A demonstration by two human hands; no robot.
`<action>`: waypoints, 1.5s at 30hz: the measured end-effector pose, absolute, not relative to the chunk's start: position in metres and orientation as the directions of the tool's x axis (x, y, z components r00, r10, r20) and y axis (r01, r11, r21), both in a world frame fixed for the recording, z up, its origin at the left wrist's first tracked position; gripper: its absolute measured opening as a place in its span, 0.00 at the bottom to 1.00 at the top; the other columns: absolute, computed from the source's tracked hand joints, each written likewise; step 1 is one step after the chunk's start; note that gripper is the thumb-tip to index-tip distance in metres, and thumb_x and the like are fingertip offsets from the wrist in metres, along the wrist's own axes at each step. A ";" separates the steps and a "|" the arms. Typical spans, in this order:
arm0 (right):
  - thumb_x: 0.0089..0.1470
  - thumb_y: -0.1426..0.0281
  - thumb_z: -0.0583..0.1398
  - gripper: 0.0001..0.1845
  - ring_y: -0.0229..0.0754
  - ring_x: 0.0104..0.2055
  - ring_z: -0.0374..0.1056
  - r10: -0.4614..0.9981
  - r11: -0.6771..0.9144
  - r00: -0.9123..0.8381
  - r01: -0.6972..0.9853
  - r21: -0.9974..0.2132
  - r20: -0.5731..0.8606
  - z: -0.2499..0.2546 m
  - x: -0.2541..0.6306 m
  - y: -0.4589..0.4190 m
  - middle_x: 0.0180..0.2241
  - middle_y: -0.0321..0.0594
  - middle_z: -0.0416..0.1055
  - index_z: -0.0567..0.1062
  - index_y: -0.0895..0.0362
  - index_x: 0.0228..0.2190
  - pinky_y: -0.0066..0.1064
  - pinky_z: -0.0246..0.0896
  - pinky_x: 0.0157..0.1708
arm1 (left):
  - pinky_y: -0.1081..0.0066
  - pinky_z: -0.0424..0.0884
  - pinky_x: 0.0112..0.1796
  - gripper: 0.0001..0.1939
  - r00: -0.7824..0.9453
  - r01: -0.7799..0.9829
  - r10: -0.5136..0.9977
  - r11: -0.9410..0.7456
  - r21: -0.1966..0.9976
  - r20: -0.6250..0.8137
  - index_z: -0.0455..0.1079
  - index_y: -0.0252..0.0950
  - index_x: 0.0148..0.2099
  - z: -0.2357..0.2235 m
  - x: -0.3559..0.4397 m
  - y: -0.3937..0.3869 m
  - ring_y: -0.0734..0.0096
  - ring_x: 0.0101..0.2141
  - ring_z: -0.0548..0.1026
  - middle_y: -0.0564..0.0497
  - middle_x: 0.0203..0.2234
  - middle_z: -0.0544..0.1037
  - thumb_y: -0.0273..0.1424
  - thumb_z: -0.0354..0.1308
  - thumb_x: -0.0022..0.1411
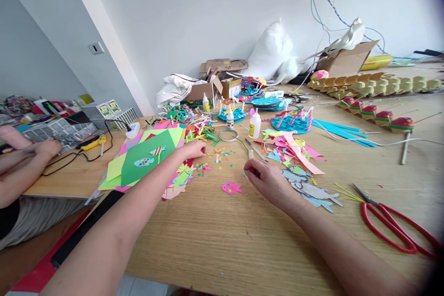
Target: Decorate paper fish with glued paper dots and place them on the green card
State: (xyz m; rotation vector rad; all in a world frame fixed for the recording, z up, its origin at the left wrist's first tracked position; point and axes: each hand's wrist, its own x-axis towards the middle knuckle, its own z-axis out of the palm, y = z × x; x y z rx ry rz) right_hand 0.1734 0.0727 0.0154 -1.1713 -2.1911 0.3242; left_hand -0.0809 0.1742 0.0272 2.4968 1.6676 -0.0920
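My left hand (196,149) has its fingers curled together just above the scattered paper dots (222,155); whatever may be between them is hidden. Thumb and fingers of my right hand (265,178) are pinched together over the table, and anything held there is too small to name. Between and nearer than both hands lies a pink paper fish (231,188) with small coloured dots on it. Several grey-blue paper fish (310,189) lie beside my right wrist. Green and pink paper fish (183,175) sit below my left wrist.
Coloured paper sheets (138,169) are stacked at left. A roll of tape (228,135), a white glue bottle (255,125) and paper scraps (291,145) stand beyond my hands. Red-handled scissors (385,222) lie at right. Another person's hands (48,148) rest at far left.
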 end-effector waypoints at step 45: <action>0.44 0.74 0.51 0.06 0.33 0.21 0.59 0.894 0.442 -0.343 0.560 -0.700 0.290 0.015 0.165 0.068 0.18 0.33 0.65 0.68 0.57 0.21 0.24 0.51 0.21 | 0.77 0.64 0.27 0.05 0.312 0.852 0.949 -0.262 0.452 -0.038 0.65 0.33 0.30 0.026 -0.066 0.144 0.76 0.25 0.69 0.53 0.22 0.70 0.26 0.49 0.50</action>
